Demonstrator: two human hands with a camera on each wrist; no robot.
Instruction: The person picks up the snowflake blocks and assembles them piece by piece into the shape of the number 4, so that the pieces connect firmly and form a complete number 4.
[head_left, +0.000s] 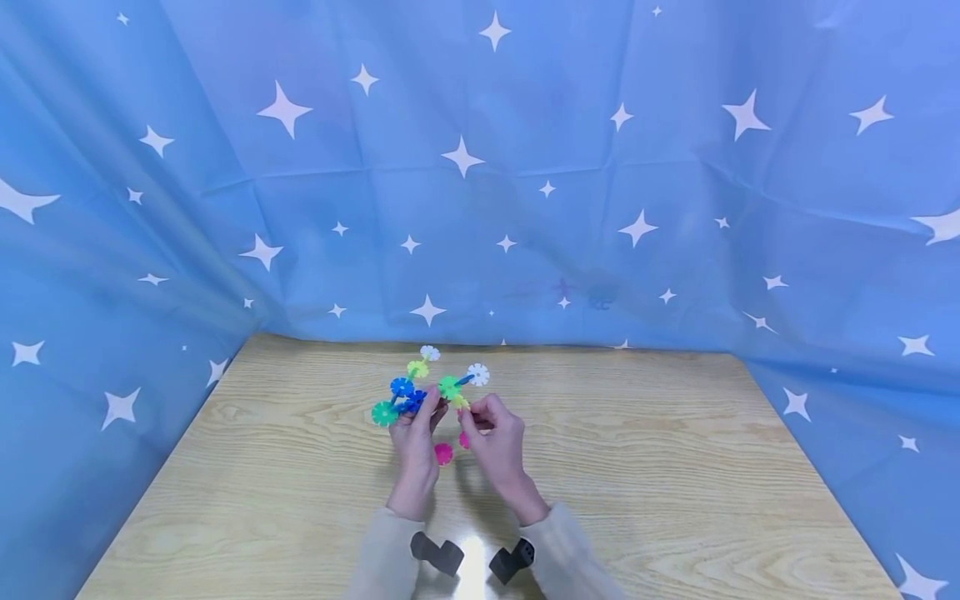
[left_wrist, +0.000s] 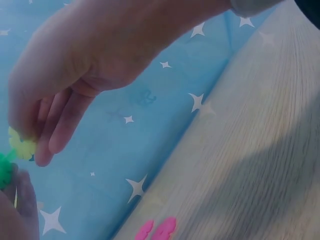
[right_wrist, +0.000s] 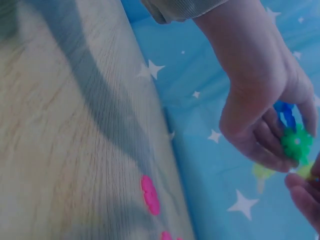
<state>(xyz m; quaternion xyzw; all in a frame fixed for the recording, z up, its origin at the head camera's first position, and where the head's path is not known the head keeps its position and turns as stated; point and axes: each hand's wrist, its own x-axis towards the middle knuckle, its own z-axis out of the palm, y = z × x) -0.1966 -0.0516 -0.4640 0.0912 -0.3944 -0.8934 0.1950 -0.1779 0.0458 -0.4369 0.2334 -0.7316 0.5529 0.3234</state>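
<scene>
Fingers of the left hand (head_left: 415, 435) are curled on a cluster of notched discs, grasping it by the green disc (head_left: 449, 387). Fingertips of the right hand (head_left: 497, 443) pinch the yellow disc (head_left: 460, 402), which sits right against the green disc, between the two hands; whether their notches are already locked I cannot tell.

To the left of the left fingers run joined blue discs (head_left: 402, 387), with a teal disc (head_left: 385, 414) at the outer end. Beyond them lead a lime disc (head_left: 417, 369) and, farthest from the fingers, a small white disc (head_left: 430, 353). Ahead of the right fingertips, a blue link (head_left: 465, 380) joins the green disc to a larger white disc (head_left: 477, 374). Below the fingers, two pink discs (head_left: 444, 453) appear to lie on the counter (head_left: 675, 467).

The step in hand looks like fitting the yellow disc to the green disc, or adjusting that joint. The next move seems to call for a steady left grasp, slots lined up crosswise, and a firm push from the right fingers.
</scene>
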